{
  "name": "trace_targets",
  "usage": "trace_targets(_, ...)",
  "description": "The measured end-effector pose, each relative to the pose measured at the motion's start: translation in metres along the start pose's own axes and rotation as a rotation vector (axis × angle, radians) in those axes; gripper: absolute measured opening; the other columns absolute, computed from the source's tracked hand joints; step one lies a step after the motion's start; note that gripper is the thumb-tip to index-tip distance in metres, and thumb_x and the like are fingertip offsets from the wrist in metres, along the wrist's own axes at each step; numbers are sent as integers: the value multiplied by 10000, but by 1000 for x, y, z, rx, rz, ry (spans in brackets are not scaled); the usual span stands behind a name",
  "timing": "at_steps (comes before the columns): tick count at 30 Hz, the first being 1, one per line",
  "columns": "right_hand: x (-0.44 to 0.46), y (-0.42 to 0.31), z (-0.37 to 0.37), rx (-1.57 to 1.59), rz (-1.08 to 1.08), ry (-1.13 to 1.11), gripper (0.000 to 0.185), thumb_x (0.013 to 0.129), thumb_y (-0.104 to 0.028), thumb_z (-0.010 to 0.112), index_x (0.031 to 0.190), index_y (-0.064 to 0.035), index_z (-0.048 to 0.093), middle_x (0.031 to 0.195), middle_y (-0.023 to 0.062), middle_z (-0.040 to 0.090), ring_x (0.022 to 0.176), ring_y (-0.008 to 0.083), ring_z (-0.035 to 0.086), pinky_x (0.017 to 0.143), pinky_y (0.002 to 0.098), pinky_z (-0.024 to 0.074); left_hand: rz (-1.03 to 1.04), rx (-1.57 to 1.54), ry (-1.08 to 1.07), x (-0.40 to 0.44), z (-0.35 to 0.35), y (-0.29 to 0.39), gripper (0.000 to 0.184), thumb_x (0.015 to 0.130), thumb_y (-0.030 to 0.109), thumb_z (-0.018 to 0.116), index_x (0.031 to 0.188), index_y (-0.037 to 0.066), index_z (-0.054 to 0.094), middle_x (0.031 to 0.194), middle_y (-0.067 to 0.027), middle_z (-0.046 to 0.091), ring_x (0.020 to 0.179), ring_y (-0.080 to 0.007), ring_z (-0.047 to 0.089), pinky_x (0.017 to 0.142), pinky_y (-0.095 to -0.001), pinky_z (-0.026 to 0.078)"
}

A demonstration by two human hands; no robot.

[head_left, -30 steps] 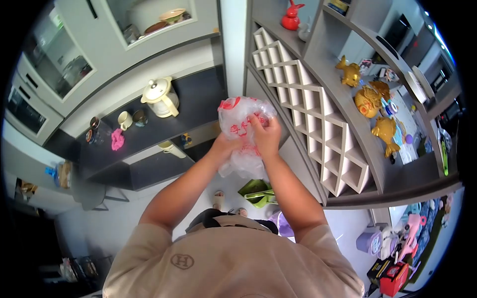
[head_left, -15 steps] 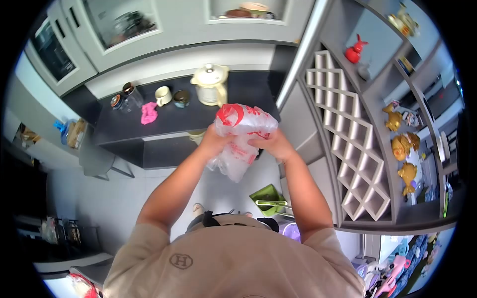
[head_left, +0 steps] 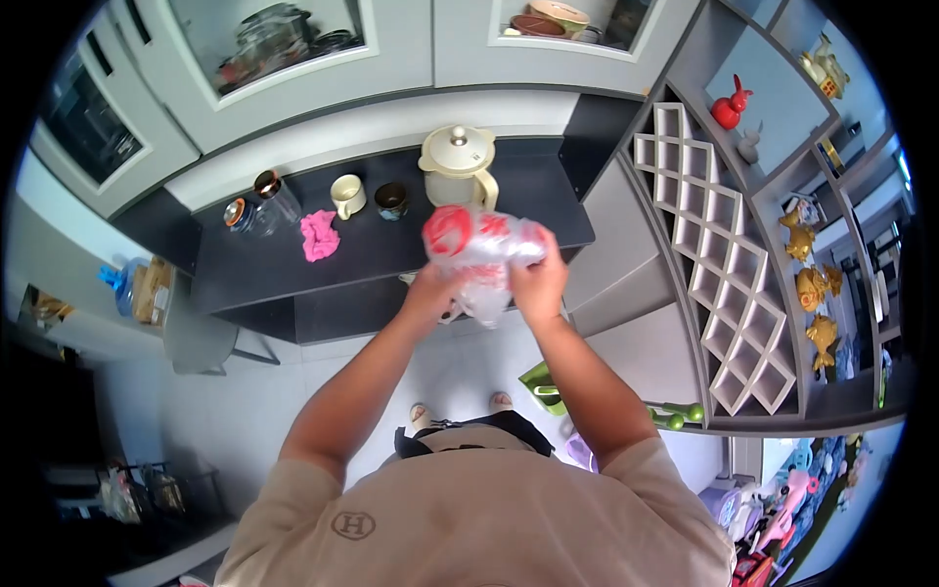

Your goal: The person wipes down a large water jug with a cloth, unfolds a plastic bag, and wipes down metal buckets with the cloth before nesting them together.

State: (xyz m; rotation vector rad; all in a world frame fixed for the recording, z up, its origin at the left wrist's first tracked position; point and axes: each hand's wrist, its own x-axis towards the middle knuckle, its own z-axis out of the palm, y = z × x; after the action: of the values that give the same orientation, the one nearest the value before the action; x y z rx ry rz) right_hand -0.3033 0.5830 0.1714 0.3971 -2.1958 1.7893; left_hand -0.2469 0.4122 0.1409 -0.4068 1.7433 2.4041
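Observation:
Between my hands is a translucent plastic bag (head_left: 484, 240) with red printing, bunched at the top with its lower part hanging down. My left hand (head_left: 430, 293) grips its left side, fingers partly hidden behind the plastic. On its right side my right hand (head_left: 540, 279) is closed on the bag. Whether anything is inside the bag I cannot tell. Just beyond it, a cream pitcher (head_left: 455, 176) with a lid and handle stands on the dark counter (head_left: 377, 249).
Left along the counter are a dark cup (head_left: 391, 201), a cream mug (head_left: 347, 196), a pink cloth (head_left: 319, 236) and glass jars (head_left: 281, 201). A shelf unit with a lattice rack (head_left: 709, 245) rises on the right. A green dustpan (head_left: 538, 383) is on the floor, a stool (head_left: 201, 338) to the left.
I have come nearer the counter, and the view has shifted. My right hand has moved up along the bag's right side. The bag's hanging part looks shorter and more gathered.

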Motion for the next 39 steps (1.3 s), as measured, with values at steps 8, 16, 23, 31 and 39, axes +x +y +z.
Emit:
trace_targets(8,54,38,-64,-233,-675,-248,297,676,1,714,962,-74,685,1235,160,598,1106,338,602,920,390,505,54,-491,-183,87,30,17,347,924,254,618,1202,50,582,1086,-119,651,960,-219,659,784,-337,557)
trace_targets(16,128,99,-170,-594,-917,-372,191,735,-117,665,925,-134,655,1228,148,593,1104,337,603,907,410,522,-253,-479,-489,139,106,55,551,984,331,489,1481,137,348,1412,-122,493,1256,-293,524,963,-505,486)
trace_targets(23,116,177,-229,-714,-584,-670,362,707,-181,722,1049,-122,620,1292,161,537,1197,352,535,1007,436,449,-205,376,-268,209,189,-19,677,826,47,648,1447,37,377,1287,-156,565,1111,-220,603,915,-305,508)
trace_targets(31,115,176,-266,-703,46,-514,1164,607,-371,891,1541,-205,218,1554,202,217,1428,407,256,1133,594,227,46,323,2,306,266,-80,606,818,25,638,1387,5,431,1227,-152,612,1064,-234,633,889,-313,519)
trace_targets(39,175,298,-256,-387,253,298,708,703,-35,765,1342,-94,467,1165,200,598,1087,408,570,930,475,455,-308,100,-387,340,338,-61,880,882,309,668,1557,102,143,1477,-152,389,1322,-253,426,1066,-422,373)
